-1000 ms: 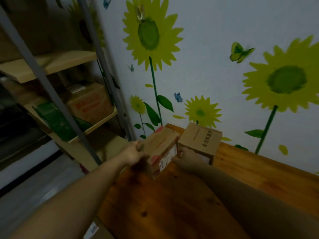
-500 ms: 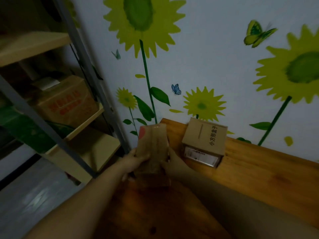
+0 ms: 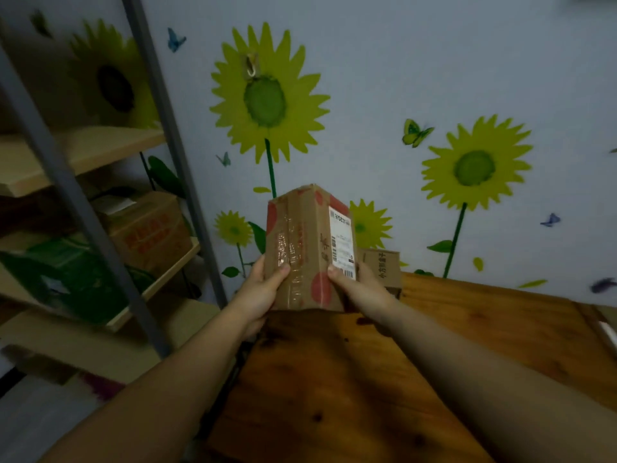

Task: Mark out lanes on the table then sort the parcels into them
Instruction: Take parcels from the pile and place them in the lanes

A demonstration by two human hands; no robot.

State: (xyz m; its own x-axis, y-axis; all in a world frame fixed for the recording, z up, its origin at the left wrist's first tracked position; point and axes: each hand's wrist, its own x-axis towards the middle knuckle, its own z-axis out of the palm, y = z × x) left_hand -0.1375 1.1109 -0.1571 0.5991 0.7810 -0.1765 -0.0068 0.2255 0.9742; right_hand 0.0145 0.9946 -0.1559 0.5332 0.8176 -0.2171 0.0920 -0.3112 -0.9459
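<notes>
A brown cardboard parcel [image 3: 305, 242] with red spots, clear tape and a white shipping label is held upright above the far left corner of the wooden table [image 3: 467, 335]. My left hand [image 3: 263, 289] grips its left side and my right hand [image 3: 360, 289] grips its right side, thumbs on the front face. A second, smaller plain cardboard parcel [image 3: 387, 267] with black printed characters sits on the table against the wall, partly hidden behind the held parcel and my right hand.
A grey metal shelving rack [image 3: 83, 202] stands left of the table, holding a cardboard box [image 3: 150, 232] and green packaging [image 3: 73, 279]. The wall [image 3: 400, 78] behind the table carries sunflower and butterfly stickers. A pale object [image 3: 609, 332] shows at the table's right edge.
Both hands have lifted the red-spotted parcel off the table and turned it upright, label now facing me. The smaller parcel has stayed by the wall. The camera has tilted.
</notes>
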